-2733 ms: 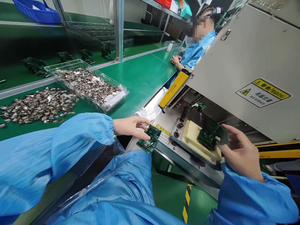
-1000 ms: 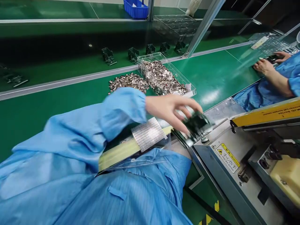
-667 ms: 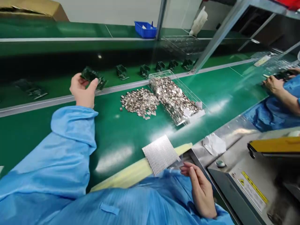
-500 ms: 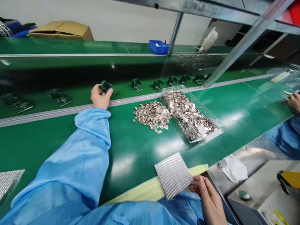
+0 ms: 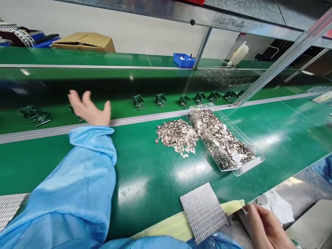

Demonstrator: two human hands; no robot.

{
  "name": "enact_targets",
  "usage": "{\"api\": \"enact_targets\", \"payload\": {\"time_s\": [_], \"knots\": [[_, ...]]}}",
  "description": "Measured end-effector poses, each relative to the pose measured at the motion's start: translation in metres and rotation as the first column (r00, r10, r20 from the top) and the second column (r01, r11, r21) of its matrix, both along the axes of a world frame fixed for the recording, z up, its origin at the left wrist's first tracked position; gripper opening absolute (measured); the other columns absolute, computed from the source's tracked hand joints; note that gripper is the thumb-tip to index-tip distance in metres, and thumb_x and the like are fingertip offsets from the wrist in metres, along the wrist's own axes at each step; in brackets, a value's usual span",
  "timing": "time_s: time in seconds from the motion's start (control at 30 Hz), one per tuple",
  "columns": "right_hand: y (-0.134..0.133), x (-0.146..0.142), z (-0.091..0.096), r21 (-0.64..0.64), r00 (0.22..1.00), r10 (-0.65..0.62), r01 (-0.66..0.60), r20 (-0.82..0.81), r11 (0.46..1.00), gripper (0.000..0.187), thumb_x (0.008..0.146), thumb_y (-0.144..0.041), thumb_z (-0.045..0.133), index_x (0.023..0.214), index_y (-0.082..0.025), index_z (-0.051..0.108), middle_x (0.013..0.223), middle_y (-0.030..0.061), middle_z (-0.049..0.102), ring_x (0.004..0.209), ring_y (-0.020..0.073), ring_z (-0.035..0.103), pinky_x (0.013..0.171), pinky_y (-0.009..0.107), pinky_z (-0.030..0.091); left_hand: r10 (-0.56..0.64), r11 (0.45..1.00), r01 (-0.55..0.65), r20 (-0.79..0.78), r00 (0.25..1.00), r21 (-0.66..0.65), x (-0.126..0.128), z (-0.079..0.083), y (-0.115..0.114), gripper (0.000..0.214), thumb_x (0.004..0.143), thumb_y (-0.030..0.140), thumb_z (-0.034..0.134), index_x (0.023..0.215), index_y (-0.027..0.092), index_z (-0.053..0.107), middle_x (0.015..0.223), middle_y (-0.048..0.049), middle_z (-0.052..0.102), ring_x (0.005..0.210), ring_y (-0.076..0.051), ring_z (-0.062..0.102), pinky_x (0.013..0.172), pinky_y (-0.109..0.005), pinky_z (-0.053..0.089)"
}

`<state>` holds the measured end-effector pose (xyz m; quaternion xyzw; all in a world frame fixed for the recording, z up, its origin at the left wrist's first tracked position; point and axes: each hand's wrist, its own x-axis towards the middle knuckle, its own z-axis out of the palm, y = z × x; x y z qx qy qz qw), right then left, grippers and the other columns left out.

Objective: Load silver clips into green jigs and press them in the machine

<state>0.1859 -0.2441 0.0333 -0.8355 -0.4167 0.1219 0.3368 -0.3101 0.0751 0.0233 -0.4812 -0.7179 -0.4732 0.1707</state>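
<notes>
My left hand (image 5: 90, 109) is over the dark green belt, fingers spread and nothing in them. It partly covers a small circuit board (image 5: 75, 112); another circuit board (image 5: 138, 102) sits on the belt to its right. Low at the right, my right hand (image 5: 269, 224) has thumb and fingers pressed together by the end of a pale yellow strip (image 5: 160, 223); what they pinch, if anything, is hidden. Left of these fingertips, apart from them, a square sheet of silvery metal strips (image 5: 203, 211) lies across the yellow strip at the table edge.
Mid-table is a pile of small metal pieces (image 5: 177, 135), beside a clear tray (image 5: 249, 169) full of them. More circuit boards (image 5: 184, 101) line the belt. A metal post (image 5: 280, 62) slants at the right. Another striped sheet (image 5: 12, 204) lies far left.
My left hand has let go of a circuit board, now on the belt, and moved left, opening. My right hand has come off the striped sheet's corner, moving right. The view has shifted slightly.
</notes>
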Motion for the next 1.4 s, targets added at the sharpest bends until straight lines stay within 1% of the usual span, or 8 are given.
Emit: {"api": "enact_targets", "payload": {"time_s": [0.17,0.27,0.47,0.63,0.87,1.0,1.13,1.4], "knots": [[0.073,-0.039,0.024,-0.014,0.821,0.568,-0.570,-0.059,0.821,0.030,0.086,-0.049,0.052,0.089,-0.024,0.067,0.091,0.0071,0.072,0.082,0.0252,0.067,0.074,0.037,0.054,0.130,0.987,-0.110,0.182,0.975,-0.116,-0.078,-0.011,-0.005,0.060,0.063,0.033,0.073,0.117,0.014,0.054,0.140,-0.0147,0.044,0.129,-0.032,0.047,0.108,-0.046,0.036],[0.119,-0.063,0.020,-0.069,0.748,0.663,-0.663,-0.022,0.746,0.025,0.089,-0.036,0.048,0.095,-0.019,0.066,0.084,0.0054,0.071,0.076,0.0198,0.067,0.070,0.030,0.054,0.106,0.993,-0.097,0.148,0.983,-0.064,-0.081,-0.012,-0.001,0.044,0.065,0.028,0.068,0.106,0.019,0.058,0.127,-0.0112,0.053,0.116,-0.027,0.058,0.101,-0.041,0.044],[0.170,-0.088,0.005,-0.246,0.675,0.726,-0.688,0.128,0.683,0.020,0.085,-0.024,0.065,0.104,-0.018,0.065,0.088,0.0034,0.066,0.066,0.0140,0.061,0.067,0.025,0.049,-0.092,0.992,0.087,0.051,0.994,0.090,0.004,0.005,-0.060,0.047,0.064,0.033,0.071,0.107,0.023,0.056,0.117,-0.0091,0.054,0.111,-0.028,0.056,0.082,-0.039,0.053],[0.178,-0.092,0.013,-0.399,0.563,0.806,-0.707,0.182,0.584,0.005,0.089,-0.017,0.061,0.091,-0.017,0.065,0.093,0.0076,0.064,0.081,0.0176,0.063,0.074,0.026,0.046,-0.528,0.828,0.514,-0.005,0.849,-0.225,0.087,0.001,-0.147,0.043,0.070,0.047,0.073,0.103,0.025,0.054,0.102,-0.0063,0.054,0.106,-0.029,0.056,0.086,-0.044,0.054],[0.188,-0.097,0.029,-0.582,0.432,0.877,-0.666,0.209,0.466,0.009,0.082,-0.009,0.060,0.084,-0.013,0.067,0.088,0.0133,0.069,0.079,0.0229,0.066,0.066,0.027,0.044,-0.644,0.672,0.646,0.146,0.751,-0.362,0.095,-0.009,-0.204,0.108,0.061,0.051,0.081,0.146,0.029,0.018,0.148,-0.0165,0.033,0.136,-0.037,0.039,0.105,-0.055,0.043],[0.197,-0.094,0.027,-0.601,0.422,0.889,-0.668,0.181,0.439,0.011,0.070,-0.011,0.068,0.064,-0.018,0.064,0.063,0.0049,0.065,0.065,0.0208,0.064,0.056,0.026,0.041,-0.680,0.546,0.655,0.180,0.711,-0.523,0.077,-0.012,-0.206,0.118,0.066,0.050,0.078,0.150,0.029,-0.002,0.149,-0.0178,0.037,0.136,-0.037,0.040,0.110,-0.056,0.037],[0.190,-0.088,0.028,-0.523,0.420,0.889,-0.725,0.181,0.448,0.016,0.069,-0.007,0.065,0.060,-0.019,0.059,0.068,0.0030,0.065,0.064,0.0171,0.061,0.056,0.024,0.041,-0.668,0.490,0.630,0.205,0.716,-0.603,0.077,-0.008,-0.199,0.099,0.069,0.048,0.075,0.148,0.029,0.018,0.127,-0.0135,0.057,0.117,-0.033,0.059,0.099,-0.051,0.048],[0.104,-0.069,0.059,0.055,0.612,0.789,-0.787,-0.065,0.615,0.014,0.080,-0.024,0.065,0.070,-0.020,0.058,0.070,-0.0002,0.065,0.059,0.0130,0.057,0.055,0.024,0.044,-0.758,0.465,0.871,0.436,0.485,-0.162,0.136,0.001,-0.212,0.050,0.071,0.035,0.076,0.114,0.025,0.052,0.119,-0.0094,0.053,0.107,-0.025,0.062,0.086,-0.040,0.057]]}}
